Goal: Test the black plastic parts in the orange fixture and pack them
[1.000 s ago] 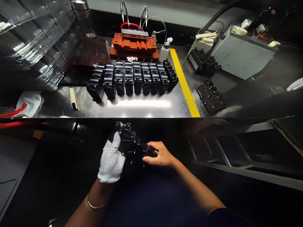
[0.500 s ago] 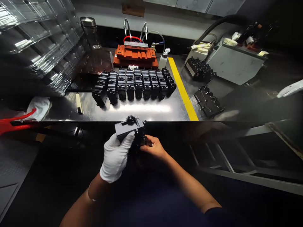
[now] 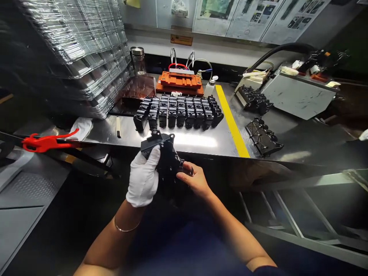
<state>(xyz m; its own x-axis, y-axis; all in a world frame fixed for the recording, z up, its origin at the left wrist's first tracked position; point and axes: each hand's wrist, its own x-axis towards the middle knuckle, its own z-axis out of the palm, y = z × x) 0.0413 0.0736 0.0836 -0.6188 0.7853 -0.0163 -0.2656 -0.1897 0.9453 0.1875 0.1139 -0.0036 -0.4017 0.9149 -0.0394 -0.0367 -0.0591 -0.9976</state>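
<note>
Gripping: gloved left hand (image 3: 143,180) was wrapped round the blocky end of a black part (image 3: 166,161); bare right hand (image 3: 198,180) pinched its right end between thumb and fingers.
Black part: it was held up at the near edge of the bench (image 3: 132,141).
Feel: it looked light, stiff and slightly slippery, its small pegs perhaps fragile; the block end and solid sides seemed the safest hold.
Row: similar parts (image 3: 181,111) stood close together beyond, with an orange block (image 3: 181,81) on their far side.
Yellow stripe (image 3: 231,122): it ran right of them.
</note>
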